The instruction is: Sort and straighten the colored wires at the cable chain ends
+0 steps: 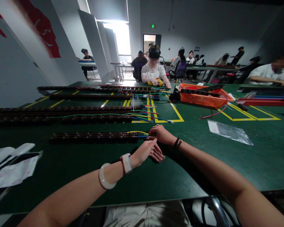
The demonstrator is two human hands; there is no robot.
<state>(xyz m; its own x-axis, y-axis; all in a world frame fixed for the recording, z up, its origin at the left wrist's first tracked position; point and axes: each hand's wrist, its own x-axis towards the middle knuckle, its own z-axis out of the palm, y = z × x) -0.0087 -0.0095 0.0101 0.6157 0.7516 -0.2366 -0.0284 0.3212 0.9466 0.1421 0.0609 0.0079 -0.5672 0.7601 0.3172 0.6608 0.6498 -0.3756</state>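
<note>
On the green table lies a long dark cable channel point(94, 137), a black strip with brown wires along it. Yellow, green and blue wires point(142, 136) come out of its right end. My right hand point(161, 134) is at those wire ends, its fingers curled round them; the tips are hidden inside it. Just below and touching or nearly touching it is my left hand point(148, 152), palm turned inward, fingers loosely stretched down to the right and thumb pointing at the right hand. I see nothing held in it.
More wired strips point(68, 115) lie beyond, with loose lugged wire ends. An orange basket point(203, 97) stands at the back right, near a clear plastic bag point(230, 131). White papers point(16, 164) lie at left. A co-worker point(153, 67) across the table holds a yellow tool point(158, 82).
</note>
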